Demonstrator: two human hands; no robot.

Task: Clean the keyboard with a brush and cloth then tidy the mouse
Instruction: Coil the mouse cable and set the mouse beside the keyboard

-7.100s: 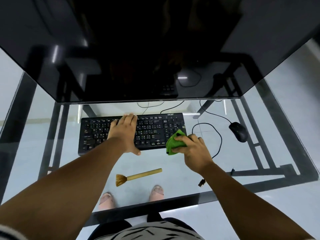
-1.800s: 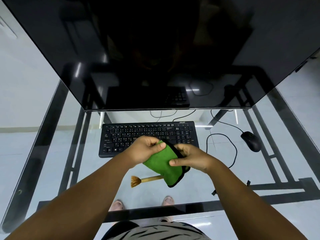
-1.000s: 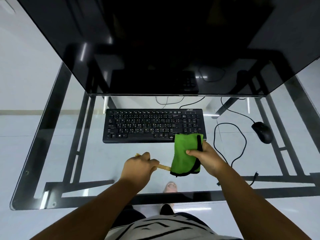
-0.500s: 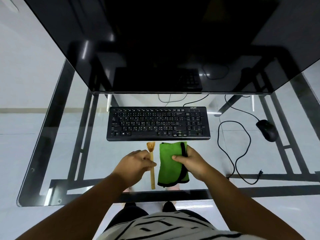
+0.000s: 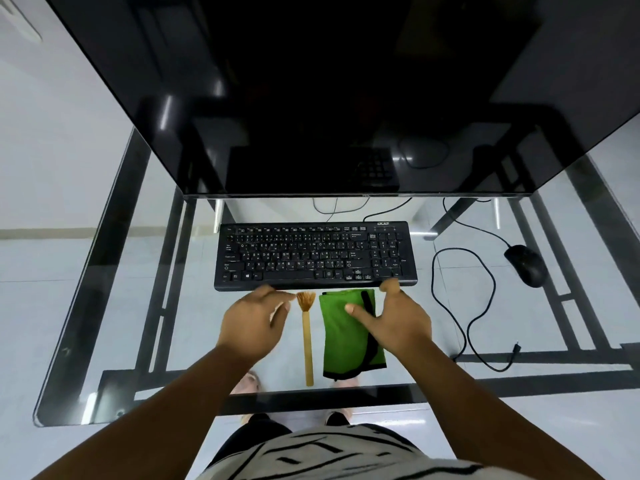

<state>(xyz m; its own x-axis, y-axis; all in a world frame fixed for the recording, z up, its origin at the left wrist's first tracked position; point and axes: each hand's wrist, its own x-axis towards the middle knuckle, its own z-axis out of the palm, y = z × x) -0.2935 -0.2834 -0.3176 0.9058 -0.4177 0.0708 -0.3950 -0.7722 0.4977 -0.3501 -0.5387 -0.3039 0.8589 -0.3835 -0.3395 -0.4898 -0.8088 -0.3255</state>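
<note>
A black keyboard (image 5: 315, 255) lies across the middle of the glass desk (image 5: 104, 306). Just in front of it a wooden brush (image 5: 307, 336) lies lengthwise, bristles toward the keyboard. A folded green cloth (image 5: 346, 336) with black trim lies to the right of the brush. My left hand (image 5: 254, 322) hovers open left of the brush, holding nothing. My right hand (image 5: 394, 320) is open over the cloth's right edge, its thumb on the cloth and fingertips near the keyboard's front right corner. The black mouse (image 5: 526, 265) sits far right, its cable (image 5: 460, 306) looped loosely.
A large dark monitor (image 5: 329, 91) overhangs the back of the desk above the keyboard. The mouse cable's plug end (image 5: 516, 348) lies loose at the front right. The black desk frame and my feet show through the glass.
The cloth was folded and laid down beside the brush, which was turned lengthwise in front of the keyboard. Both hands have let go and opened, moving toward the keyboard.
</note>
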